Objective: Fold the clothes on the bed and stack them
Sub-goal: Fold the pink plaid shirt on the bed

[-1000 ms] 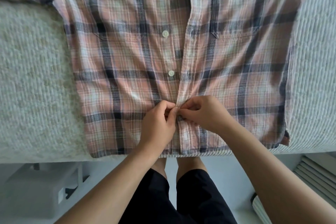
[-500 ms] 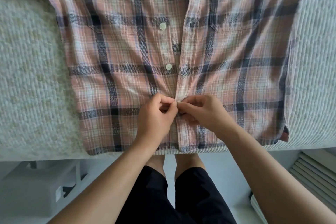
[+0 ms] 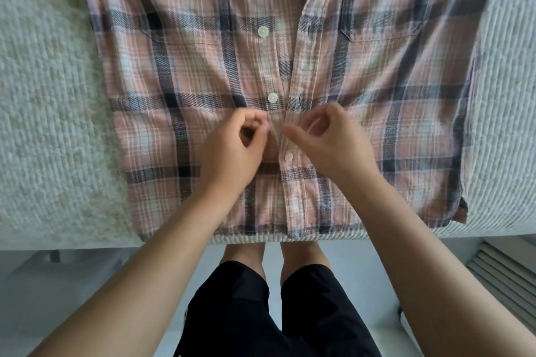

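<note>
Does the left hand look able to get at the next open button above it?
Probably yes: the left hand sits just below that button, with only flat shirt between them.

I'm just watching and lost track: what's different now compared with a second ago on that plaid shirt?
A button now shows fastened on the front strip, where both hands were pinched together before. The left hand and right hand have moved apart and slightly up the shirt, fingers curled, the right still touching the strip's edge. The shirt stays flat on the bed, its upper buttons undone.
</note>
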